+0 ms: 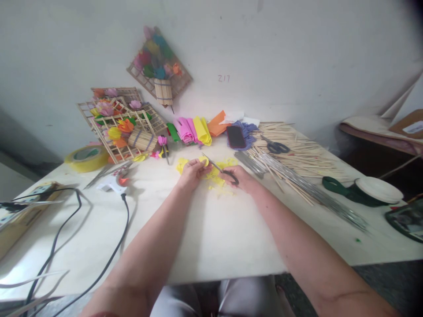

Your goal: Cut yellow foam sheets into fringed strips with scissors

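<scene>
My left hand (193,173) pinches a small piece of yellow crepe paper (205,161) over the middle of the table. In my right hand (243,178) is a pair of scissors (228,174) with dark handles, my fingers closed about the loops. The blades point up and left, with their tips beside the yellow piece; whether they touch it I cannot tell. Beneath and around both hands lie yellow paper scraps (214,178).
On the left stand stick frames with paper flowers (115,127), a tape roll (87,158), a glue gun (114,181) and a power strip (29,211) with cables. Crepe rolls (201,130) and a phone (235,137) lie behind; sticks (297,154), wires (307,196) and other scissors (276,146) right.
</scene>
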{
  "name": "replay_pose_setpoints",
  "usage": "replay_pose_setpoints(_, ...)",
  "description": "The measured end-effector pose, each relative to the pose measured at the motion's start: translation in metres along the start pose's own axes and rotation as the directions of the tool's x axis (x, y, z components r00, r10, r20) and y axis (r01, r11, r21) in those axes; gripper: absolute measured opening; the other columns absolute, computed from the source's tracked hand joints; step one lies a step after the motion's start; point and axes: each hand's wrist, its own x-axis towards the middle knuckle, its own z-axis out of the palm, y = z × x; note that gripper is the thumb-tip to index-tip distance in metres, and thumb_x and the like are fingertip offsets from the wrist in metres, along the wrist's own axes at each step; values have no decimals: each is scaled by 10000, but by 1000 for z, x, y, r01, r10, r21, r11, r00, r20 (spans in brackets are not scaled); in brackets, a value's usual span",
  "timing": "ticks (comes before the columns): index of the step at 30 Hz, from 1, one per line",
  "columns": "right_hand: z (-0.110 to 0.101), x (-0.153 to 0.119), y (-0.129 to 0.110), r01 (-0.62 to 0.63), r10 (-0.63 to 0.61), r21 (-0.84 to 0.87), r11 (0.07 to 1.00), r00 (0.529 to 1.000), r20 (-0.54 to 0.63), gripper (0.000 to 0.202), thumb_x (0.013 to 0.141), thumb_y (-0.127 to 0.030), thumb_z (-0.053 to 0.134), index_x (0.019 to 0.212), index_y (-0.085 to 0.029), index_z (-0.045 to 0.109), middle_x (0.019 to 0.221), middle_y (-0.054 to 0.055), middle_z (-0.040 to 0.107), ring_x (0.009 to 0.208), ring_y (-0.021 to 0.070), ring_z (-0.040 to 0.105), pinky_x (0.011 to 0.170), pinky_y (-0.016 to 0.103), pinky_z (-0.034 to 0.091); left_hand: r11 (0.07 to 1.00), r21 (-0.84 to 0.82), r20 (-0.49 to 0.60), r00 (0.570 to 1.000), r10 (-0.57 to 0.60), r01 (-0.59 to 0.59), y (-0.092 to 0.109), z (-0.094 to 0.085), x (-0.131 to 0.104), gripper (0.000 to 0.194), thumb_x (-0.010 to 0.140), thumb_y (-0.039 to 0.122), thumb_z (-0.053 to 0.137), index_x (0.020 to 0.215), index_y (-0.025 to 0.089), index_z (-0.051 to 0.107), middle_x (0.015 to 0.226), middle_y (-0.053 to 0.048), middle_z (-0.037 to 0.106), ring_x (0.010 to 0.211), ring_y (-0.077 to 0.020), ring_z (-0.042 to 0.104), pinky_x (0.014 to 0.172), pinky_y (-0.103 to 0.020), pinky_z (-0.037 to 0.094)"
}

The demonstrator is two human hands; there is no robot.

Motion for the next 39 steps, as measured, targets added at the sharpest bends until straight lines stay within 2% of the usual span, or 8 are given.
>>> replay_pose_setpoints(13, 1, -2, -1, -8, 8, -23, 1000, 1000, -16, 272, 617, -368, 664, 589, -149, 505, 397, -69, 421, 309, 37, 340, 294, 174, 228, 1000, 2, -16, 1000, 10, -10, 0, 1, 1, 202, 603, 227, 710, 641, 116, 545, 636, -33, 631, 659, -153, 634, 701, -298, 505)
replay_pose_setpoints(22, 2, -9, -5, -42, 42, 42, 998, 999, 5, 293, 629, -395, 659, 647, -134, 526, 424, -57, 472, 326, 41, 376, 315, 168, 263, 1000, 22, -3, 1000, -8, 8, 0, 0, 0, 194, 603, 231, 710, 649, 116, 561, 645, -43, 641, 661, -154, 634, 673, -285, 508)
replay_pose_setpoints(28, 2, -7, -3, 19, -19, 31, 999, 1000, 13, 325, 647, -424, 646, 593, -125, 528, 479, -14, 539, 343, 47, 426, 330, 173, 295, 999, 44, 25, 999, -29, 28, 1, 1, -2, 195, 607, 241, 707, 655, 115, 566, 674, -56, 653, 663, -158, 637, 662, -280, 503)
replay_pose_setpoints(39, 5, -9, -8, 18, -19, 26, 999, 1000, 14, 298, 648, -397, 650, 597, -131, 526, 466, -31, 511, 340, 46, 415, 331, 172, 305, 998, 62, 67, 997, -23, 19, -1, -1, -2, 194, 618, 250, 703, 642, 113, 567, 642, -43, 638, 647, -149, 635, 652, -265, 499)
